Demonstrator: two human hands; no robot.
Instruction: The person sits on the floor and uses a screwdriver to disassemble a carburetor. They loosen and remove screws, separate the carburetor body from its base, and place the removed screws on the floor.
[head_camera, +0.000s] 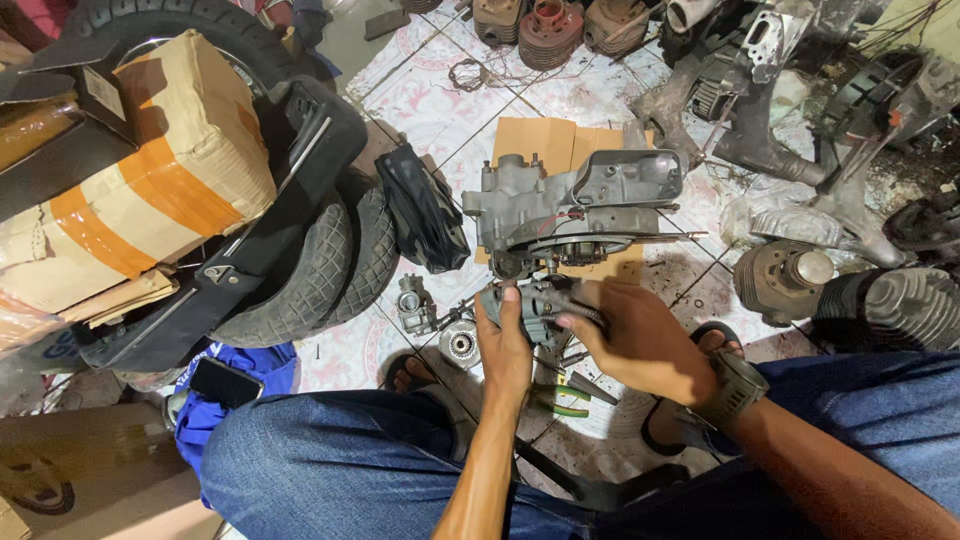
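Note:
My left hand (505, 350) grips the left side of a small grey metal engine part (540, 305) held between my knees. My right hand (640, 340) closes over the same part from the right, fingers wrapped across its top. Just beyond it a grey engine casing (575, 205) lies on a piece of brown cardboard (545, 140) on the tiled floor. Green-handled pliers (565, 400) lie on the floor under my hands. A small carburettor-like part (415, 305) and a round metal piece (460, 345) sit to the left of my left hand.
Two tyres (320, 270) and a black plastic panel (270, 230) lean at the left beside a taped cardboard box (150, 170). Finned cylinders (545, 30) line the far floor; more engine parts (860, 290) crowd the right. A phone (225, 382) lies on blue cloth.

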